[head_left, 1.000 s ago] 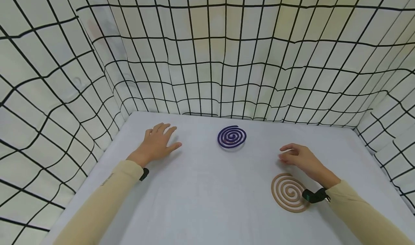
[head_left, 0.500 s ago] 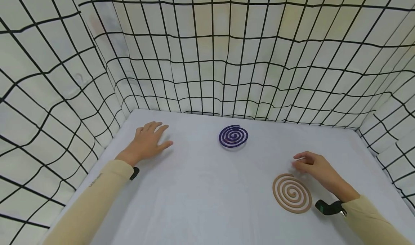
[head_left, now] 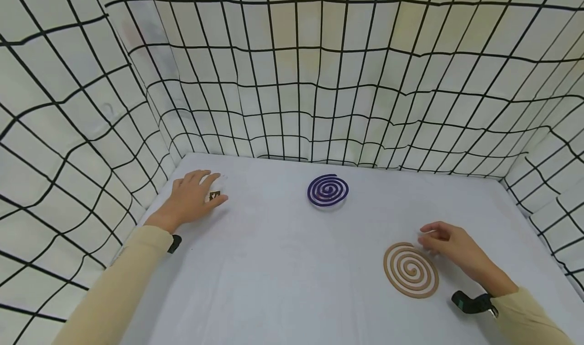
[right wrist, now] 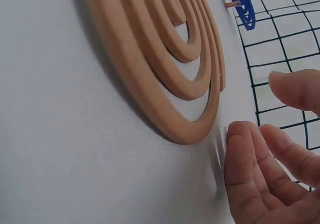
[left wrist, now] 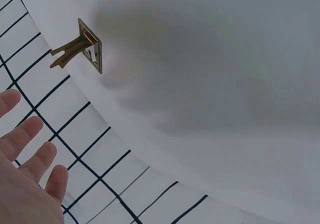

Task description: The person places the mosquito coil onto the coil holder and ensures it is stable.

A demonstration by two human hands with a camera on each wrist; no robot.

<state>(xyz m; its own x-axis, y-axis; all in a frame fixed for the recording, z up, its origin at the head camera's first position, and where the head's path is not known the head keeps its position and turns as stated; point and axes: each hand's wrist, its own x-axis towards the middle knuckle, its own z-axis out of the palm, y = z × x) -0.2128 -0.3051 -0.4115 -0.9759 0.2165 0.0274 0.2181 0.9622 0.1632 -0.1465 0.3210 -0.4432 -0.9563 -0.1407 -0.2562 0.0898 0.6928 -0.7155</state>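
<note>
A small brass-coloured metal coil stand (left wrist: 75,48), with a square base and a forked prong, is near my left hand (head_left: 187,199). In the head view the stand (head_left: 214,196) shows between thumb and forefinger; the fingers are spread and hold nothing. A tan mosquito coil (head_left: 411,270) lies flat on the white surface. Just beyond its right edge is my right hand (head_left: 461,248), fingers loosely bent, nothing in them. Farther back is a purple-blue mosquito coil (head_left: 327,190), raised above the surface; a brownish prong shows beside it in the right wrist view.
A white-covered table (head_left: 283,274) spreads under everything. Black netting (head_left: 296,86) over pale walls encloses its back and both sides. Each wrist wears a dark camera, such as the right wrist camera (head_left: 472,303).
My left hand has moved left, and the metal stand has come into sight beside it. My right hand has drawn right and toward me, uncovering the edge of the tan coil. Both coils stay put.
</note>
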